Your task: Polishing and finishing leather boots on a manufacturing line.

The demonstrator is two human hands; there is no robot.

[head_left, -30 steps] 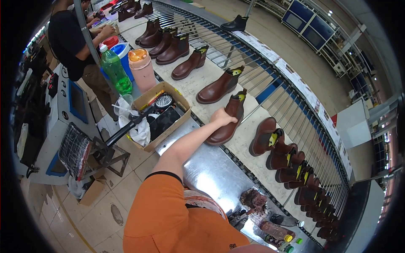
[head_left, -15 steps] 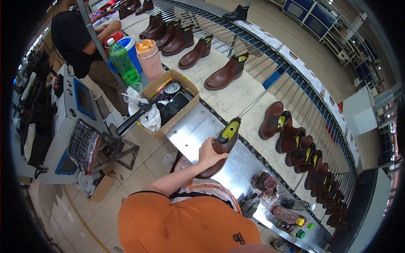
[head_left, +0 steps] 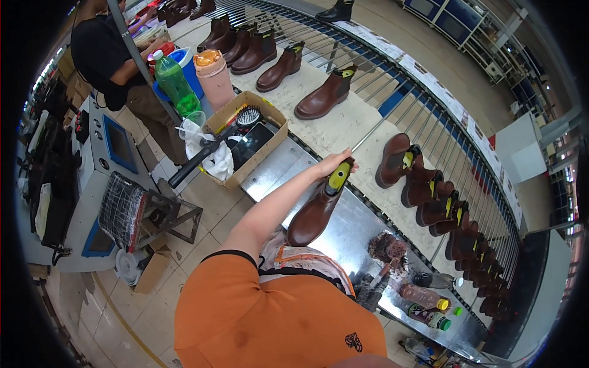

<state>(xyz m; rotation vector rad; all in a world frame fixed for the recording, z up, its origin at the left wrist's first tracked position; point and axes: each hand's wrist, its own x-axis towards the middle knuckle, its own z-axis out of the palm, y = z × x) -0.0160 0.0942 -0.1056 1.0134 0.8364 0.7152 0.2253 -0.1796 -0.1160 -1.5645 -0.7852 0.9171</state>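
Observation:
My left hand (head_left: 336, 164) grips the upper end of a brown ankle boot (head_left: 313, 214), fingers wrapped over the far side of its shaft. The boot tilts with its rounded toe toward my body, over the shiny metal table (head_left: 270, 178). A yellow-green piece with a dark hole (head_left: 339, 176) shows in the boot's opening. Beyond the hand, a similar brown boot (head_left: 325, 95) stands on the pale conveyor surface. To the right of the held boot another brown boot (head_left: 392, 161) leads a row of several. My right hand does not show.
A cardboard box (head_left: 257, 162) holds a hairbrush and other items. Behind it stand a green bottle (head_left: 175, 83) and a pink tumbler (head_left: 213, 78). Several bottles (head_left: 423, 297) and a dark reddish clump (head_left: 388, 250) lie at the table's right. A co-worker (head_left: 101, 58) stands at the far left.
My left hand has shifted from the boot's middle up to its shaft end, reaching farther out. The boot's side and toe are now more exposed, its toe still toward me.

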